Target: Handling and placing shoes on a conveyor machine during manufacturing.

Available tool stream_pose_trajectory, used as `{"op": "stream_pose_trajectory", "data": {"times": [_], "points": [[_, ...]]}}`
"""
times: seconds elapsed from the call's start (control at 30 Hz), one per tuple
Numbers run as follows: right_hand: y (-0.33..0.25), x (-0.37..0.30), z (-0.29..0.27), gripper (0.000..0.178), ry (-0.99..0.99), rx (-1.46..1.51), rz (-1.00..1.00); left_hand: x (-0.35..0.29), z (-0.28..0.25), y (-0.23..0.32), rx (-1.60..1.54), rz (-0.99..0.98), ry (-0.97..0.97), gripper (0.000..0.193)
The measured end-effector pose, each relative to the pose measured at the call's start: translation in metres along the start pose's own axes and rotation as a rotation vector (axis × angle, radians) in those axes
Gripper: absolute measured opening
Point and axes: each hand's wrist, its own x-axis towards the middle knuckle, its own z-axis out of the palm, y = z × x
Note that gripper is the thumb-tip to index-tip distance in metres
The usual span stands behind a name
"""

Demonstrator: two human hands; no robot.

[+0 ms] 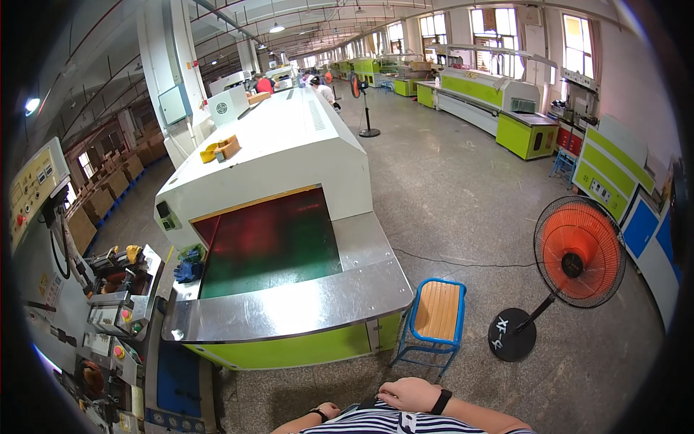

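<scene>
My right hand (413, 395) lies against the front of my striped shirt (387, 422), with its fingers curled in and pressed together. A small dark thing (370, 402) shows beside its fingertips; I cannot make out what it is or whether the hand grips it. My left hand (329, 410) rests low at the waist, its fingers mostly hidden. Both wrists wear dark bands. Beyond my hands stands a white and green conveyor machine (311, 163), with a dark green belt (278, 271) inside its opening and a metal ledge (289, 311) along the front.
A blue-framed stool (438, 311) stands right of the machine, beside an orange-bladed floor fan (578, 253). A cable (470, 263) crosses the floor. Left is a control-button machine (119, 318). Blue gloves (189, 269) lie by the belt; tape rolls (220, 149) sit on top. People (320, 88) are farther back.
</scene>
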Motion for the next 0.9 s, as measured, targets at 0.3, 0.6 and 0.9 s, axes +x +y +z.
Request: {"op": "stream_pose_trajectory", "data": {"times": [0.3, 0.6, 0.9], "points": [[-0.001, 0.0, 0.0, 0.039, 0.0, -0.007, -0.009, -0.002, -0.001, 0.002, 0.002, -0.04, -0.019, 0.044], [-0.012, -0.009, -0.05, 0.018, 0.35, -0.046, -0.277, 0.004, -0.002, -0.005, 0.017, 0.012, -0.009, 0.043], [-0.138, -0.099, -0.2, 0.012, 0.528, 0.586, -1.107, -0.005, -0.001, -0.011, 0.02, 0.028, 0.079, 0.042]]}}
